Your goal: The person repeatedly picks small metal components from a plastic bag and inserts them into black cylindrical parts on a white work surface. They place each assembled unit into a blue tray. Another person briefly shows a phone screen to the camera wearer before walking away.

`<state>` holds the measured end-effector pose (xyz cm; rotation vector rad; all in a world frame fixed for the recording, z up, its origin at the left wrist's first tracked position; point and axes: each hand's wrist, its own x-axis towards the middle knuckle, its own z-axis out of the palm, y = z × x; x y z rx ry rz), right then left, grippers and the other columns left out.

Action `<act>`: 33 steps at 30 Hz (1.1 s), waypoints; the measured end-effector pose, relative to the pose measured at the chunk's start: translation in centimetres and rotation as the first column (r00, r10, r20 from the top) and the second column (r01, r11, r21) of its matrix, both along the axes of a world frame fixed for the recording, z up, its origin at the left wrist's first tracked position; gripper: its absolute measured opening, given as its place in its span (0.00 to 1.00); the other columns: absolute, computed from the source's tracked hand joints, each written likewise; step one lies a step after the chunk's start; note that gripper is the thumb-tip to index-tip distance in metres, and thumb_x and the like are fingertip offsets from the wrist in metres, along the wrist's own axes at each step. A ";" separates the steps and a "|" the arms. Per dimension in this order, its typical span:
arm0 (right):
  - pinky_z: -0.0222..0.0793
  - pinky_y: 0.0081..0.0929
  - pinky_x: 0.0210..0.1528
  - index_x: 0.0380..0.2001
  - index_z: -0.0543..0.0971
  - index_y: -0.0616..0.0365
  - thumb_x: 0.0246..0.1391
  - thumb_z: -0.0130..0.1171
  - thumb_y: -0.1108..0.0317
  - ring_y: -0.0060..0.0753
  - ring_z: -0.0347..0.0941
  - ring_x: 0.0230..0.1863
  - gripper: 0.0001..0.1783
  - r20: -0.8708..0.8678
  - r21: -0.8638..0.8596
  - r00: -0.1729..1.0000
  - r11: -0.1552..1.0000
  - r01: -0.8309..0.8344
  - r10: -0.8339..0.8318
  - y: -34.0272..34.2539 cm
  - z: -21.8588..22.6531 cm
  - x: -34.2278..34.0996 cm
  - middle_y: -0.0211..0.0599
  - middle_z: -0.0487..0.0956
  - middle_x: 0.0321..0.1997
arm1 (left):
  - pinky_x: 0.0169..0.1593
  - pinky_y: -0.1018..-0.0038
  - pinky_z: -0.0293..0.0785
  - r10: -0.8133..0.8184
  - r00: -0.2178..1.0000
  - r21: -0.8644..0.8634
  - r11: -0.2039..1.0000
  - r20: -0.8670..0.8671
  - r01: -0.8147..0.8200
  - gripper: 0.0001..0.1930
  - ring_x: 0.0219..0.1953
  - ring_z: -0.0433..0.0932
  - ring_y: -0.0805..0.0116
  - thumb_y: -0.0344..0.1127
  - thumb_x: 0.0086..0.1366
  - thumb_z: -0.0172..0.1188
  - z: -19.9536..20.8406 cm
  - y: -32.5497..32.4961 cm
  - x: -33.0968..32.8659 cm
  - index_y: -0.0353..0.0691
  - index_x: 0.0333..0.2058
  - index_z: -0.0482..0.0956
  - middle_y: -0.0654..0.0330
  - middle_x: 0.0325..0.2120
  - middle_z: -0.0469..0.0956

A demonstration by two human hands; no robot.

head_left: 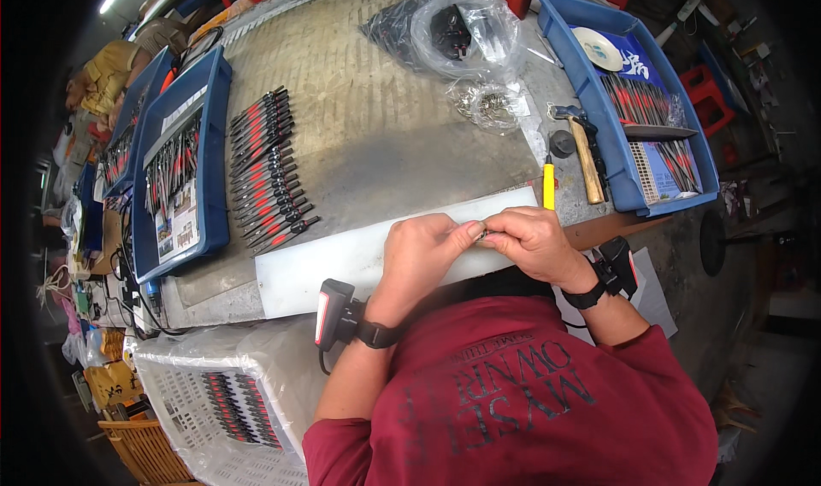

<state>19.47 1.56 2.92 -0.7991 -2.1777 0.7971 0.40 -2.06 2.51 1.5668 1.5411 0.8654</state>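
Note:
Over the white board (333,264) at the table's near edge, my two hands meet fingertip to fingertip. My left hand (425,251) is closed in a pinch, thumb pressed against the fingers. From the other side my right hand (537,240) pinches too. Between them shows a small metal piece (483,233), mostly hidden by the fingers; its kind is too small to make out. Just beyond my right hand stands a yellow-handled tool (549,185). Left of the board, slim red-and-black tools (265,174) lie side by side in a long row.
Blue trays (221,144) with more such tools flank the table; the right one (624,174) also holds a plate (597,50). A wooden-handled hammer (587,161), a bag of metal parts (489,106) and a bag of black parts (466,33) lie beyond. A white crate (171,392) stands lower left.

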 end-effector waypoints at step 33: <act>0.68 0.31 0.28 0.32 0.79 0.63 0.46 0.64 0.72 0.40 0.74 0.25 0.09 0.006 -0.004 0.996 0.996 -0.091 0.091 1.2 0.3 0.1 0.41 0.78 0.25 | 0.23 0.63 0.65 -0.012 1.000 0.012 1.000 0.025 0.011 0.26 0.18 0.71 0.50 0.55 0.63 0.53 0.1 0.1 -0.2 0.34 0.21 0.77 0.47 0.14 0.71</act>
